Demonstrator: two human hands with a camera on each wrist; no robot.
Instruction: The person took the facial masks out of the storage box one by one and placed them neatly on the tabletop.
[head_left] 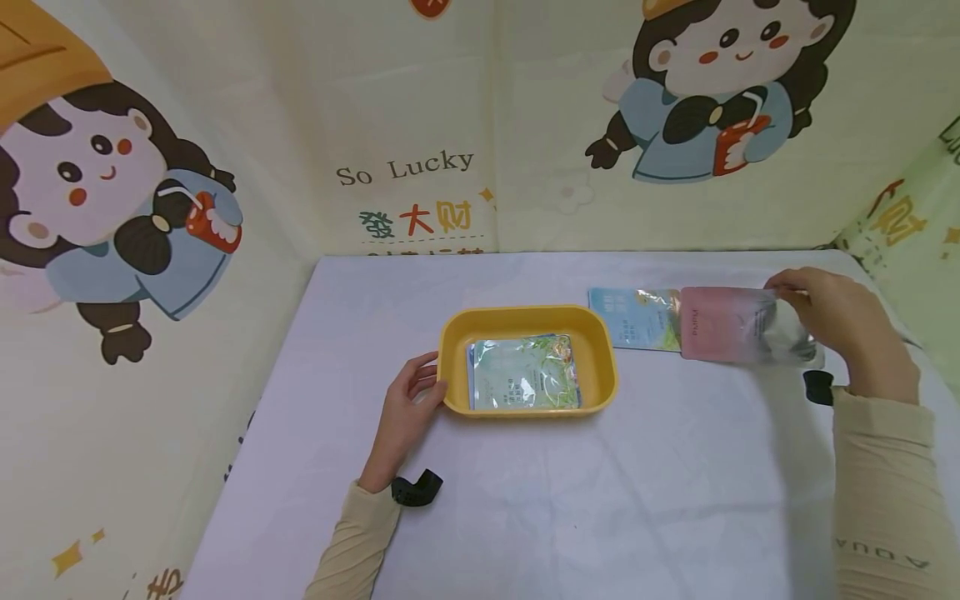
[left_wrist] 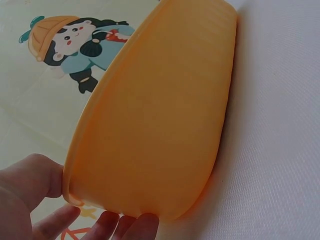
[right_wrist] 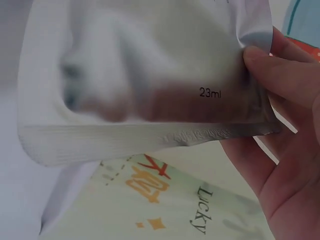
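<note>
A yellow plastic tray (head_left: 527,414) sits on the white-covered table, with a pale green sheet mask packet (head_left: 525,375) lying in it on top of bluish packaging whose edges show. At the tray's left end, my left hand (head_left: 408,408) holds the rim, thumb and fingertips against it; the left wrist view shows the tray's outer wall (left_wrist: 150,120) close up. Over on the right, my right hand (head_left: 843,325) pinches the edge of a pink and silver sheet mask packet (head_left: 723,325). That packet's silver face (right_wrist: 150,60) reads "23ml" in the right wrist view.
A light blue packet (head_left: 633,318) lies between the tray and the pink packet, its right end meeting or under the pink one; which, I cannot tell. Behind the table hangs a printed cloth (head_left: 405,100) with cartoon figures. A black wrist camera (head_left: 417,489) sits at my left wrist.
</note>
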